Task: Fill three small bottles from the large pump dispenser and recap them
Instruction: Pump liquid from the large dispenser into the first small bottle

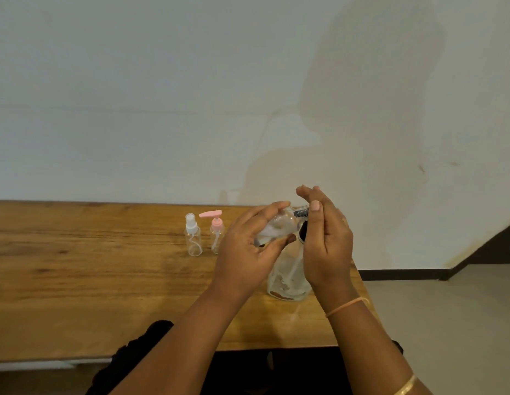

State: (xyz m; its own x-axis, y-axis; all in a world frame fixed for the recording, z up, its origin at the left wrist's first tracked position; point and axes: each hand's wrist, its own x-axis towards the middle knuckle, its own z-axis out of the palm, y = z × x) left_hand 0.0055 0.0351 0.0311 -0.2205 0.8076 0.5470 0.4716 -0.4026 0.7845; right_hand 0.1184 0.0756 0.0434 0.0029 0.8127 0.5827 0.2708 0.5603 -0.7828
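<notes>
At three o'clock on the worktop (pixel 105 280), the left grip (pixel 245 252) grasps a small bottle (pixel 279 223), tilted against the dispenser (pixel 290 275); the right grip (pixel 325 238), released, rests on its pump (pixel 300 213). I judge this the filling step; next calls for steady pressing.

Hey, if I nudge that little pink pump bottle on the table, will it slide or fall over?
Probably tips: the pink pump bottle is narrow, with a long pump head up top. It looks empty, so likely very light.
</notes>
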